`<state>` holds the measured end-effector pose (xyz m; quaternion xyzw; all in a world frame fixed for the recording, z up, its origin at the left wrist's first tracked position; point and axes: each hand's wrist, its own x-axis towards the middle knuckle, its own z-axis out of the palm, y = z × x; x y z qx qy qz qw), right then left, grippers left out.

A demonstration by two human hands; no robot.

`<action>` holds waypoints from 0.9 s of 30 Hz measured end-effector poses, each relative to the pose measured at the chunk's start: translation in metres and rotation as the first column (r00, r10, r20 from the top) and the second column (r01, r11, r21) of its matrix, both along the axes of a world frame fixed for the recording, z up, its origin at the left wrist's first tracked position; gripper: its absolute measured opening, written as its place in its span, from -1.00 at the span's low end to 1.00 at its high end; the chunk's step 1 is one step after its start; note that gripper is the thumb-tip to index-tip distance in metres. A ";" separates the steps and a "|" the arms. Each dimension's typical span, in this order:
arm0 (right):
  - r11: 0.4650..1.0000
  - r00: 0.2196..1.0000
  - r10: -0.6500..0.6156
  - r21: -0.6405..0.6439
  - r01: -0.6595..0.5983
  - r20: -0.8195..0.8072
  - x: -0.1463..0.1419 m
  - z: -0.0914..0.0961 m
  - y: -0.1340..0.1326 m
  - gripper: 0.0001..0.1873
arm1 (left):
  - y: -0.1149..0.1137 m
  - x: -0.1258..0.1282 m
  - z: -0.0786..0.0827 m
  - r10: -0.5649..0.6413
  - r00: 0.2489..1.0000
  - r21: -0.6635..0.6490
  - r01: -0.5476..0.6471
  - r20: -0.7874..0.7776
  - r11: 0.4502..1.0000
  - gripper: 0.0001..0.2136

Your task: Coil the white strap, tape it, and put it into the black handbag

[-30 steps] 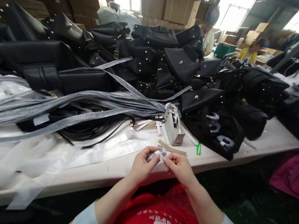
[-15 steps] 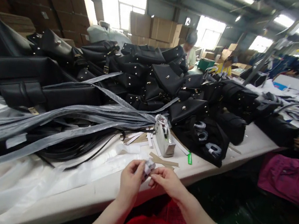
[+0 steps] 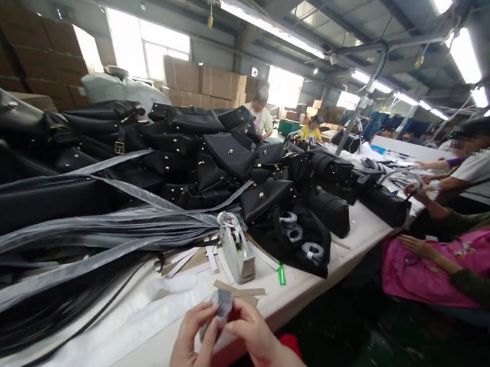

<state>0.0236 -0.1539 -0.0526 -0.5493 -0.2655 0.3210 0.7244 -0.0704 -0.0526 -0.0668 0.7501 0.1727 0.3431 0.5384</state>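
Note:
My left hand (image 3: pixel 191 354) and my right hand (image 3: pixel 253 335) meet at the near edge of the white table (image 3: pixel 360 229). Both pinch a small grey-and-white wrapped piece (image 3: pixel 219 309) between their fingertips. A grey tape dispenser (image 3: pixel 236 248) stands just beyond the hands, among strips of card and paper. A bundle of long grey plastic-wrapped straps (image 3: pixel 75 229) stretches away to the left of it.
A big heap of black handbags (image 3: pixel 212 152) covers the table's middle and far side. Rolls of tape (image 3: pixel 303 241) lie on a black bag. Two people sit at the right, one with a pink apron (image 3: pixel 428 273). Cardboard boxes (image 3: pixel 201 78) stand at the back.
The view has tilted up and swung right, bringing the seated people into sight. My hands stay together on the small piece, now lower in the picture.

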 end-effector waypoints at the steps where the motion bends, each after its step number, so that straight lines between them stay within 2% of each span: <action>1: 0.999 0.998 -0.026 -0.024 0.028 0.064 0.003 0.002 -0.005 -0.72 | 0.003 0.000 -0.002 -0.022 0.999 0.040 0.023 -0.028 0.999 -0.68; 2: 0.992 0.980 -0.084 -0.079 0.100 0.178 0.008 0.004 -0.012 -0.76 | 0.007 0.001 -0.005 -0.050 0.997 0.067 0.053 -0.057 0.996 -0.67; 3: 0.967 0.929 -0.163 -0.131 0.217 0.333 0.016 0.008 -0.019 -0.80 | 0.010 0.000 -0.007 -0.076 0.994 0.077 0.082 -0.083 0.994 -0.66; 4: 0.920 0.827 -0.244 -0.149 0.362 0.506 0.027 0.014 -0.026 -0.84 | 0.014 0.000 -0.010 -0.085 0.991 0.074 0.093 -0.100 0.993 -0.65; 6: 0.777 0.522 -0.352 -0.069 0.626 0.777 0.059 0.027 -0.044 -0.87 | 0.019 -0.002 -0.015 -0.094 0.987 0.049 0.101 -0.127 0.994 -0.64; 8: 0.601 0.242 -0.396 0.051 0.798 0.886 0.102 0.040 -0.063 -0.83 | 0.021 -0.003 -0.018 -0.099 0.983 0.021 0.104 -0.158 0.994 -0.65; 9: 0.501 0.150 -0.402 0.080 0.862 0.903 0.125 0.045 -0.072 -0.81 | 0.021 -0.004 -0.019 -0.100 0.981 0.009 0.103 -0.168 0.995 -0.65; 10: 0.432 0.127 -0.390 0.059 0.900 0.912 0.147 0.049 -0.081 -0.80 | 0.021 -0.004 -0.020 -0.103 0.979 -0.002 0.104 -0.176 0.995 -0.65; 11: 0.399 0.169 -0.389 0.000 0.917 0.906 0.168 0.050 -0.091 -0.79 | 0.020 -0.004 -0.020 -0.105 0.978 -0.009 0.105 -0.178 0.994 -0.65; 12: 0.402 0.243 -0.389 -0.074 0.913 0.888 0.186 0.049 -0.100 -0.78 | 0.020 -0.004 -0.020 -0.108 0.978 -0.011 0.107 -0.179 0.994 -0.66; 14: 0.393 0.323 -0.419 -0.152 0.907 0.848 0.210 0.043 -0.119 -0.71 | 0.021 -0.005 -0.020 -0.109 0.977 -0.009 0.109 -0.185 0.994 -0.66; 16: 0.339 0.313 -0.468 -0.160 0.927 0.826 0.218 0.030 -0.135 -0.59 | 0.025 -0.006 -0.021 -0.100 0.974 -0.014 0.100 -0.202 0.995 -0.66; 19: 0.256 0.287 -0.494 -0.178 0.950 0.821 0.211 0.004 -0.156 -0.50 | 0.034 -0.009 -0.025 -0.067 0.970 -0.039 0.059 -0.233 0.997 -0.64; 21: 0.256 0.317 -0.461 -0.218 0.942 0.829 0.203 -0.014 -0.164 -0.52 | 0.039 -0.010 -0.027 -0.051 0.966 -0.054 0.039 -0.255 0.998 -0.62; 24: 0.299 0.381 -0.356 -0.283 0.911 0.853 0.195 -0.038 -0.169 -0.63 | 0.041 -0.010 -0.027 -0.046 0.959 -0.053 0.032 -0.281 0.998 -0.59; 27: 0.303 0.385 -0.240 -0.308 0.902 0.891 0.197 -0.053 -0.168 -0.67 | 0.036 -0.007 -0.024 -0.054 0.956 -0.056 0.039 -0.290 0.998 -0.56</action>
